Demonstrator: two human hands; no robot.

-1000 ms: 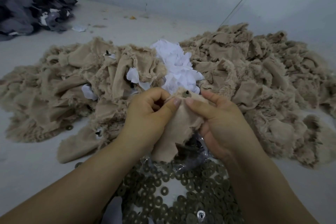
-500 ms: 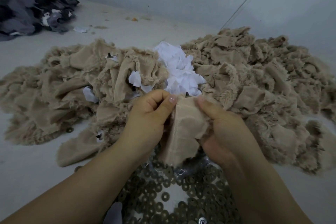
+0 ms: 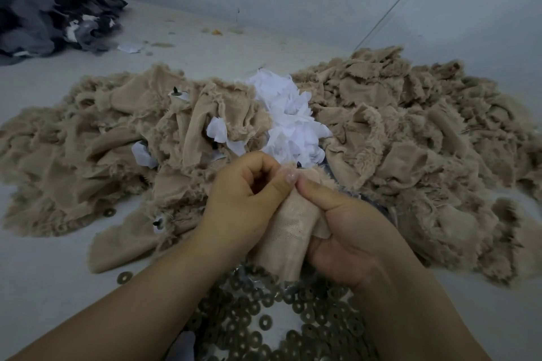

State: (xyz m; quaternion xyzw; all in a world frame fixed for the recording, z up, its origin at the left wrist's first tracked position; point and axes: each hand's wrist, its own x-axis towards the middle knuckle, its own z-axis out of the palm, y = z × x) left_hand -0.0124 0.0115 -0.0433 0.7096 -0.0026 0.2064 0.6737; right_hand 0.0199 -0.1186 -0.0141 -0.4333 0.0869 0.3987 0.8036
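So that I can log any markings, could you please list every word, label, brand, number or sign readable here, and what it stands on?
None: no text, number or sign can be read anywhere.
The cloth pinched by the left hand and right hand is plain.
The beige heap, white scraps, rings and dark heap show no markings.

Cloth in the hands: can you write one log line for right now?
left hand: pinches cloth | right hand: pinches cloth | rings: heaped under hands | white scraps: behind
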